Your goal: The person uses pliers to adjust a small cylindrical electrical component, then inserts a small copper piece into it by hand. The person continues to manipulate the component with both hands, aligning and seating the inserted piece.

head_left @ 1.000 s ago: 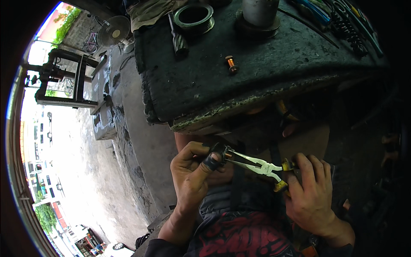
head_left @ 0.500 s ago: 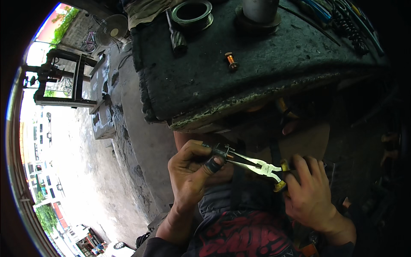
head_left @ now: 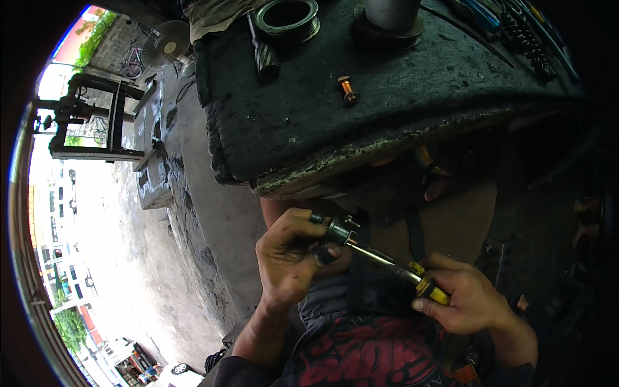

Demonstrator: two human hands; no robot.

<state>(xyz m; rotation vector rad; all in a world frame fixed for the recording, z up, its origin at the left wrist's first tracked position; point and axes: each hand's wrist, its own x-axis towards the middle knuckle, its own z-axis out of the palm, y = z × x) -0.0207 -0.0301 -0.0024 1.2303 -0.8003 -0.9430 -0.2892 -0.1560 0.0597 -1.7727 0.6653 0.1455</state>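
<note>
My left hand (head_left: 284, 258) is closed around a small dark metal cylinder (head_left: 338, 232) with thin prongs at its outer end. Dark bands wrap the finger and thumb on it. In my right hand (head_left: 467, 293) are long-nose pliers (head_left: 385, 263) with yellow grips, seen nearly edge-on. Their tips meet the cylinder's end, though whether they pinch anything there is too small to tell. Ahead, a copper-coloured spool-like part (head_left: 348, 90) lies on the dark worn bench (head_left: 309, 135).
A metal ring (head_left: 287, 32) and a fluted cutter (head_left: 264, 58) rest at the bench's far left. Farther right stands a grey cylinder on a round base (head_left: 390, 29), near several tools (head_left: 525, 45). A fan (head_left: 166, 48) and a black metal frame (head_left: 97, 116) are off left.
The pliers have turned from flat to edge-on, and their handles have come closer together. My right hand has rolled and shifted slightly down. The left hand keeps hold of the cylinder, slightly tilted.
</note>
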